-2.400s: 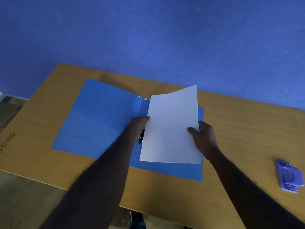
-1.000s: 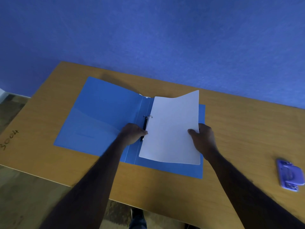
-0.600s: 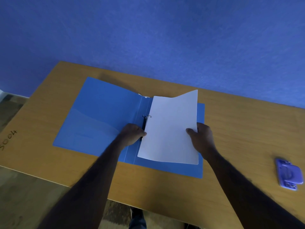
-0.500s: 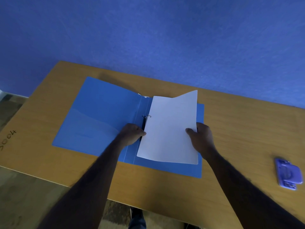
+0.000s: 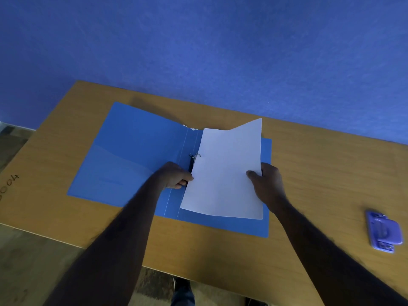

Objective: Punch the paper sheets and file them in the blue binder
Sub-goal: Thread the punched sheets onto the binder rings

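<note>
The blue binder (image 5: 136, 155) lies open on the wooden table, its metal ring mechanism (image 5: 194, 157) showing along the spine. White paper sheets (image 5: 225, 173) are held over the binder's right half, their far right corner curling up. My left hand (image 5: 174, 177) pinches the sheets' left edge beside the rings. My right hand (image 5: 267, 184) grips their right edge, thumb on top. The lower part of the ring mechanism is hidden behind the sheets and my left hand.
A purple hole punch (image 5: 383, 234) lies near the table's right edge. The table (image 5: 320, 173) stands against a blue wall; its near edge runs just below the binder. Handwritten digits (image 5: 8, 186) mark the table's left end.
The sheets shifted slightly left toward the rings. My left hand slid from the upper ring area down along the sheets' left edge; my right hand kept its hold.
</note>
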### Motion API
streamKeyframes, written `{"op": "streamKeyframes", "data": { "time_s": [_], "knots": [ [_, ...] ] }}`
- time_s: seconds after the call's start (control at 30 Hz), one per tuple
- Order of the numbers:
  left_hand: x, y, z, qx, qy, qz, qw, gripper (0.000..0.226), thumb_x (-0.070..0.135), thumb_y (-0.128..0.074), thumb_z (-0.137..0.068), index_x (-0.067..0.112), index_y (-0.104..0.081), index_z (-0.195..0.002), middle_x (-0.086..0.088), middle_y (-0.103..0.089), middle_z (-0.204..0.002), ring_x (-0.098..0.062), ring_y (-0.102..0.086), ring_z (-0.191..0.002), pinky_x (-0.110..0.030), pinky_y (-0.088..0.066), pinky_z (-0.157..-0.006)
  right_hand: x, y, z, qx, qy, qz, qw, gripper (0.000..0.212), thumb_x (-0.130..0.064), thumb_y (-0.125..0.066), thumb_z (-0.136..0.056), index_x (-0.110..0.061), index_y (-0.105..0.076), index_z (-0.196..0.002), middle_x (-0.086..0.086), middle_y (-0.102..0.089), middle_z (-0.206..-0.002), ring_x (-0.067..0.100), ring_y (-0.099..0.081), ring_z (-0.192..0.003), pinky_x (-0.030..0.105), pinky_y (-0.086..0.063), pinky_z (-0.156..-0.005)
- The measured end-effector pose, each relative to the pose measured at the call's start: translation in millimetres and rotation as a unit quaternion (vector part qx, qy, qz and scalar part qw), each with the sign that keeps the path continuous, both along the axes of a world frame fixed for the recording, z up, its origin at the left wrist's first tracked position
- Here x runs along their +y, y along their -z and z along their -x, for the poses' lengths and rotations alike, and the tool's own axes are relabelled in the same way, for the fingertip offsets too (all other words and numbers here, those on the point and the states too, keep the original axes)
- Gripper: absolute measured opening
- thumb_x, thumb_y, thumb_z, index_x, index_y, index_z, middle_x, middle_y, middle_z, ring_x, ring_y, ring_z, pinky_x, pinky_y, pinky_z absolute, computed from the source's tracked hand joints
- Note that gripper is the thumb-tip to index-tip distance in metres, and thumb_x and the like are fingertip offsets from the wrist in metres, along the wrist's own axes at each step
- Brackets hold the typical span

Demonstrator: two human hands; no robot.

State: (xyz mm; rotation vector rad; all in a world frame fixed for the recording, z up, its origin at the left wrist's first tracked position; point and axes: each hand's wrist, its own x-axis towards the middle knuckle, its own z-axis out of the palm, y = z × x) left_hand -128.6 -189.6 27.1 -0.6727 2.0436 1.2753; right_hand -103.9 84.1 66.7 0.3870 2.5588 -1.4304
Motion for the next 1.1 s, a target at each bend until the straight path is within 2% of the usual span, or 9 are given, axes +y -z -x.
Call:
{"op": "streamKeyframes", "data": {
  "time_s": [0.1, 0.2, 0.43, 0.5, 0.6, 0.67, 0.83, 0.93, 1.1],
  "knots": [
    [-1, 0, -1, -0.003, 0.000, -0.016, 1.000, 0.017, 0.019, -0.076, -0.077, 0.003, -0.069, -0.081, -0.013, -0.071, -0.086, -0.020, -0.069, -0.086, -0.031, -0.059, -0.078, 1, 0, 1, 0.000, -0.004, -0.004, 1.000, 0.013, -0.017, -0.058, -0.090, -0.009, -0.065, -0.099, 0.003, -0.070, -0.091, 0.019, -0.068, -0.080, 0.039, -0.057, -0.066],
    [0, 1, -3, 0.009, -0.002, -0.020, 1.000, 0.021, 0.025, -0.076, -0.079, 0.005, -0.069, -0.079, -0.011, -0.071, -0.085, -0.019, -0.069, -0.085, -0.028, -0.059, -0.073, 0, 0, 0, 0.000, -0.001, -0.004, 1.000, 0.011, -0.017, -0.059, -0.090, -0.012, -0.065, -0.097, 0.002, -0.070, -0.091, 0.019, -0.068, -0.080, 0.039, -0.058, -0.067],
    [1, 3, -7, 0.042, 0.011, -0.007, 0.999, 0.027, 0.020, -0.072, -0.084, -0.001, -0.063, -0.070, -0.019, -0.066, -0.082, -0.026, -0.069, -0.085, -0.039, -0.058, -0.086, -1, -4, 1, -0.003, -0.003, 0.006, 1.000, 0.010, -0.016, -0.058, -0.089, -0.011, -0.065, -0.095, 0.001, -0.071, -0.088, 0.019, -0.069, -0.078, 0.041, -0.058, -0.066],
    [-1, 3, -6, 0.039, 0.008, -0.015, 0.999, 0.026, 0.018, -0.072, -0.083, -0.006, -0.065, -0.077, -0.023, -0.068, -0.089, -0.028, -0.070, -0.089, -0.040, -0.057, -0.087, -2, -5, 0, -0.005, -0.002, 0.009, 1.000, 0.009, -0.015, -0.058, -0.089, -0.012, -0.065, -0.094, 0.001, -0.071, -0.087, 0.019, -0.069, -0.077, 0.041, -0.059, -0.066],
    [-2, 3, -4, 0.032, 0.004, -0.018, 0.999, 0.031, 0.017, -0.074, -0.081, -0.011, -0.067, -0.090, -0.024, -0.069, -0.097, -0.028, -0.070, -0.092, -0.034, -0.059, -0.082, -2, -5, 0, -0.008, 0.001, 0.007, 1.000, 0.011, -0.015, -0.058, -0.089, -0.010, -0.065, -0.096, 0.004, -0.071, -0.088, 0.022, -0.069, -0.079, 0.043, -0.059, -0.067],
    [-1, 3, -3, 0.025, -0.005, -0.024, 0.999, 0.027, 0.016, -0.076, -0.078, -0.008, -0.068, -0.087, -0.021, -0.069, -0.093, -0.025, -0.070, -0.089, -0.030, -0.059, -0.076, -1, -5, 1, -0.011, 0.001, 0.003, 1.000, 0.014, -0.016, -0.058, -0.089, -0.009, -0.065, -0.099, 0.005, -0.071, -0.092, 0.023, -0.069, -0.081, 0.044, -0.059, -0.070],
    [-2, 6, -3, 0.015, -0.036, -0.034, 0.999, 0.018, 0.014, -0.079, -0.073, 0.002, -0.066, -0.071, -0.015, -0.066, -0.081, -0.021, -0.069, -0.082, -0.031, -0.060, -0.075, 0, -3, 2, -0.008, 0.002, 0.007, 1.000, 0.013, -0.016, -0.058, -0.089, -0.011, -0.065, -0.099, 0.002, -0.071, -0.092, 0.019, -0.069, -0.080, 0.040, -0.059, -0.067],
    [-2, 6, -3, 0.009, -0.036, -0.040, 0.998, 0.017, 0.014, -0.078, -0.074, 0.001, -0.067, -0.075, -0.015, -0.067, -0.083, -0.021, -0.069, -0.082, -0.030, -0.060, -0.073, 1, 1, 2, -0.015, 0.008, 0.014, 1.000, 0.011, -0.016, -0.059, -0.089, -0.012, -0.065, -0.097, 0.000, -0.071, -0.090, 0.017, -0.068, -0.078, 0.033, -0.055, -0.061],
    [-2, 5, -5, 0.008, -0.036, -0.055, 0.998, 0.018, 0.013, -0.079, -0.074, 0.000, -0.067, -0.079, -0.019, -0.070, -0.092, -0.025, -0.070, -0.090, -0.034, -0.060, -0.079, 7, 13, 1, -0.036, 0.006, 0.011, 0.999, 0.009, -0.017, -0.059, -0.088, -0.015, -0.065, -0.094, 0.001, -0.071, -0.089, 0.019, -0.068, -0.079, 0.038, -0.056, -0.066]
  ]
}}
